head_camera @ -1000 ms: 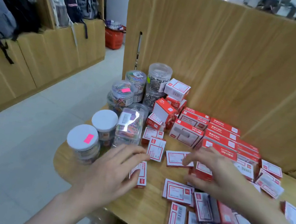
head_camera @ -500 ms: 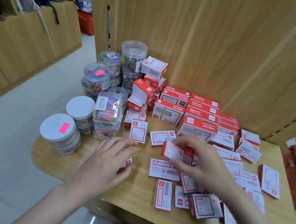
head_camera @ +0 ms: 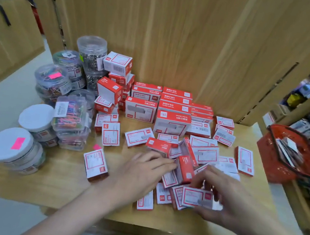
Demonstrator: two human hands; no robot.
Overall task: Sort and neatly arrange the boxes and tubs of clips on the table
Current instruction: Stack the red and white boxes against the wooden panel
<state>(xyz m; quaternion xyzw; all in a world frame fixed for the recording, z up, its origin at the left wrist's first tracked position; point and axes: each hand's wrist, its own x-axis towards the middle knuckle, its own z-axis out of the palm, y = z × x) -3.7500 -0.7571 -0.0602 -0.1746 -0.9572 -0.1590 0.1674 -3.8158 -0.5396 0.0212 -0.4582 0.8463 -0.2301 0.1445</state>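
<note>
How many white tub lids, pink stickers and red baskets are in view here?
White tub lids: 2
Pink stickers: 3
Red basket: 1
Total: 6

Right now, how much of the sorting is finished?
Done: tubs grouped at left, larger boxes stacked at the back. In hand: right hand holds a small box; left hand reaches into the loose pile. Left: those scattered small boxes.
</note>
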